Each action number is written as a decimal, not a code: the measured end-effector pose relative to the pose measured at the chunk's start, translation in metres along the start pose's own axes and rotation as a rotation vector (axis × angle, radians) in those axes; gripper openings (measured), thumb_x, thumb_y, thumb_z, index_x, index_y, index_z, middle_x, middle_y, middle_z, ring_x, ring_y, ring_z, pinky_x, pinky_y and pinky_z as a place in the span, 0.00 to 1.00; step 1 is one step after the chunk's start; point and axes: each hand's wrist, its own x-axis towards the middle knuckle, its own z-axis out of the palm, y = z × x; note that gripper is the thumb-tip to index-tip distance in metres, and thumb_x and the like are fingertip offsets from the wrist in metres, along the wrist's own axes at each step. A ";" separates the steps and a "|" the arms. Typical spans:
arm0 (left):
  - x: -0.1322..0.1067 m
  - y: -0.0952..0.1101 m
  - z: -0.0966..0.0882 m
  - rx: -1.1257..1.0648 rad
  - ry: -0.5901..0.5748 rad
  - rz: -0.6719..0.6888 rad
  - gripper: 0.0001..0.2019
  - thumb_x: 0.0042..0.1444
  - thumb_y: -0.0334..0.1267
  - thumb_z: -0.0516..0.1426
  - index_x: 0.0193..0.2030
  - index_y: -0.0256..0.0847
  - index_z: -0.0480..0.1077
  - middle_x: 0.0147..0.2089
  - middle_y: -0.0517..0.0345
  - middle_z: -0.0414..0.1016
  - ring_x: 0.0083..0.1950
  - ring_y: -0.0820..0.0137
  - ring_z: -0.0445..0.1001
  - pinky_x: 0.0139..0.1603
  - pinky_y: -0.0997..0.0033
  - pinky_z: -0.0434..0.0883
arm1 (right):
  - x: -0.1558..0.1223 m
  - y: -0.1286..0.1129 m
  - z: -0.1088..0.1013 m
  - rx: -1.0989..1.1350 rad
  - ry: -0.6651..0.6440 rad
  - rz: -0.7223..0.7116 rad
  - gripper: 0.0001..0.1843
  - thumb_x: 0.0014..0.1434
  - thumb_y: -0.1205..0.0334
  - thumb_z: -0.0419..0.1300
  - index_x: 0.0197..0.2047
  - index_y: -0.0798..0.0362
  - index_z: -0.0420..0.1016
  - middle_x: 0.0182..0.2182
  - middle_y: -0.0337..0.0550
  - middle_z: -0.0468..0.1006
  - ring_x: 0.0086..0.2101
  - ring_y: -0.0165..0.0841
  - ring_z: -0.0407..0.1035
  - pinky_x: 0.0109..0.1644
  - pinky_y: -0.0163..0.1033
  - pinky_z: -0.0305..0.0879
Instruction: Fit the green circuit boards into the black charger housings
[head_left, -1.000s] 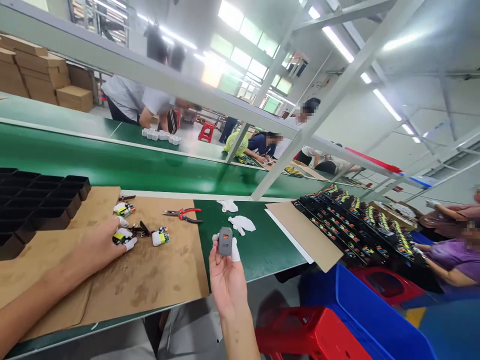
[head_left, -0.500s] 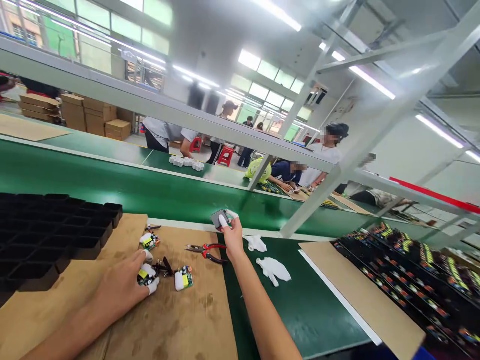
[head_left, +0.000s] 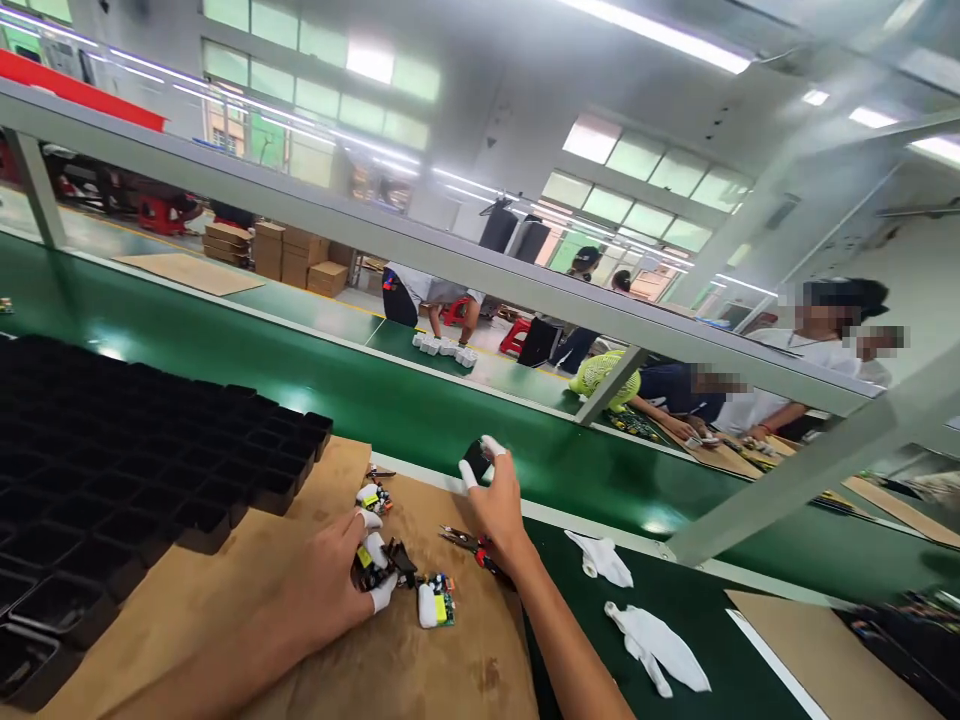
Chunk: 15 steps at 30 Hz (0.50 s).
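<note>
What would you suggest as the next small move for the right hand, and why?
I would probably lower the dark case onto the green surface beyond the cardboard: the right hand holds it out toward that side, past the pliers, while the left hand grips a circuit board.

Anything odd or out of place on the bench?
Two limp white glove-like pieces lie loose on the green benchtop, as if discarded. Dark smudges mark the brown cardboard sheet, so it looks soiled. No spill stands out; the white-and-yellow circuit board in the left hand is too small to judge for damage.
</note>
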 end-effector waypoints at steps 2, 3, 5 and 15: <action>0.001 0.000 -0.002 -0.052 0.018 -0.011 0.21 0.47 0.37 0.67 0.50 0.46 0.75 0.43 0.54 0.83 0.45 0.53 0.83 0.49 0.52 0.79 | -0.037 -0.027 0.000 0.044 -0.104 -0.117 0.21 0.72 0.49 0.69 0.63 0.47 0.81 0.62 0.51 0.84 0.62 0.48 0.79 0.73 0.59 0.74; 0.001 0.001 -0.004 -0.084 0.023 -0.018 0.23 0.47 0.37 0.68 0.52 0.46 0.75 0.44 0.54 0.83 0.45 0.53 0.83 0.51 0.52 0.80 | -0.057 -0.040 -0.001 0.062 -0.136 -0.157 0.18 0.73 0.48 0.68 0.61 0.46 0.82 0.59 0.50 0.85 0.59 0.47 0.80 0.69 0.56 0.77; 0.000 0.002 -0.005 -0.144 0.025 -0.031 0.25 0.49 0.38 0.69 0.55 0.46 0.74 0.45 0.54 0.84 0.47 0.54 0.84 0.55 0.51 0.81 | -0.094 -0.064 -0.005 0.091 -0.171 -0.195 0.11 0.76 0.50 0.63 0.53 0.46 0.82 0.50 0.48 0.86 0.50 0.44 0.81 0.57 0.50 0.80; 0.008 0.020 0.007 -0.858 -0.169 -0.470 0.33 0.44 0.54 0.80 0.50 0.43 0.73 0.43 0.55 0.83 0.44 0.60 0.83 0.42 0.64 0.80 | -0.141 -0.079 0.007 0.401 -0.368 0.096 0.41 0.54 0.52 0.84 0.68 0.42 0.79 0.46 0.43 0.84 0.45 0.43 0.80 0.52 0.48 0.82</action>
